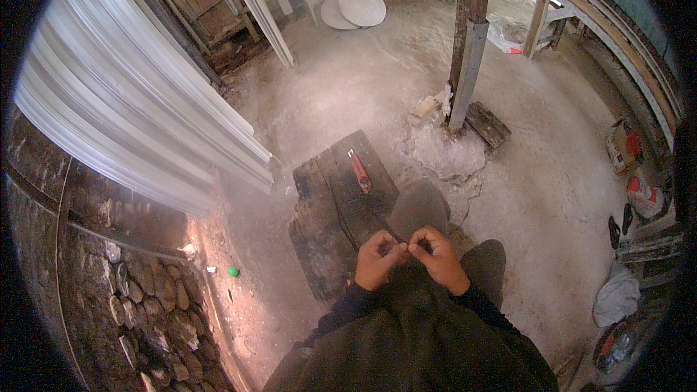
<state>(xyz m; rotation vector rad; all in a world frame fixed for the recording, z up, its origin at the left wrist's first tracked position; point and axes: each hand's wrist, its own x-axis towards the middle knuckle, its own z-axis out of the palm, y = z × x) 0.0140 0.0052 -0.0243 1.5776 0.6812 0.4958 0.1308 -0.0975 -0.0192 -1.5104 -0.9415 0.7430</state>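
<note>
Left hand (377, 261) and right hand (441, 263) meet, fingers pinched narrow; whether something tiny sits between, I honestly can't tell. Just beyond, there's the red cutter (359, 172), lying on the dark wooden surface (311, 196)! Farther off stands a timber post (468, 47), then two white discs (363, 7).

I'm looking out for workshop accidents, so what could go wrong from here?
The red cutter lies loose on the dark board beside the knee; it might get knocked off, or nick someone if its blade is out, which I can't tell.

The left hand and right hand meet at the fingertips; anything small pinched there, too small to make out, might drop.
</note>
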